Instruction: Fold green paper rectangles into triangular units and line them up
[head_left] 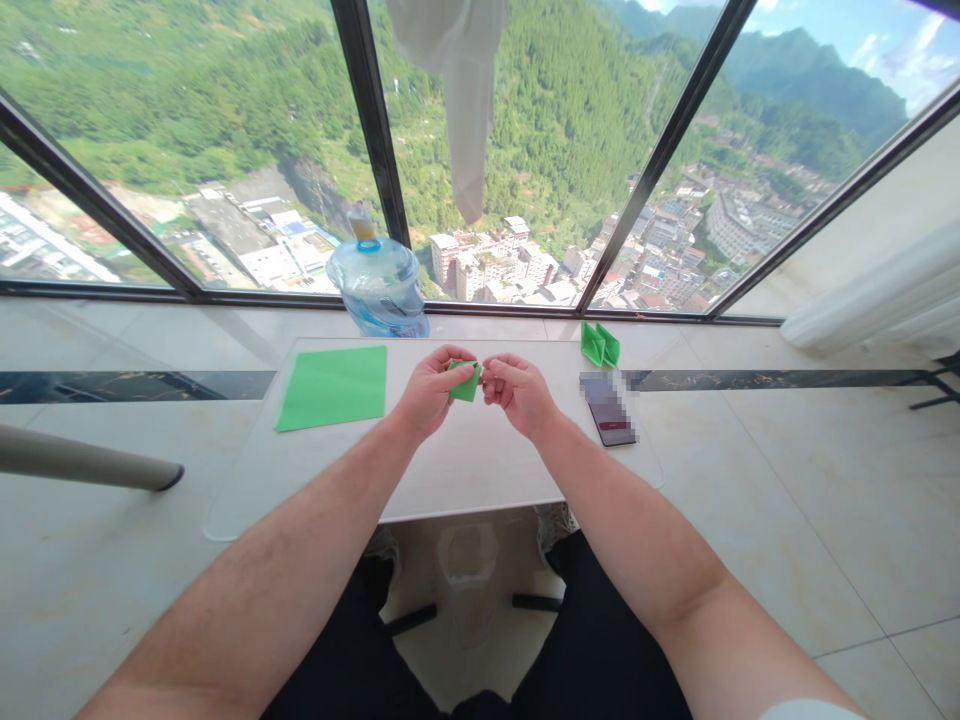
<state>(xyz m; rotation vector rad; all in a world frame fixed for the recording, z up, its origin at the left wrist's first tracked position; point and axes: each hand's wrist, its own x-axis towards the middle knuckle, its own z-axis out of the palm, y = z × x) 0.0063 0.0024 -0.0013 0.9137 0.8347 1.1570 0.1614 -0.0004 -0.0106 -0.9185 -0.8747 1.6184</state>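
While the hands point(426, 392) point(520, 392) meet at folded green paper point(466, 386) — left pinching — a blue jug point(380, 285) stands beyond, contents unclear.

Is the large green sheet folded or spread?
Spread: the green sheet lies flat on the table, with its broad face and all four corners showing.

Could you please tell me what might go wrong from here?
The small green paper is pinched in the left hand, so too firm a grip might crease it. The folded green pieces sit near the far edge of the table; a reach for the nearby phone might knock them off.
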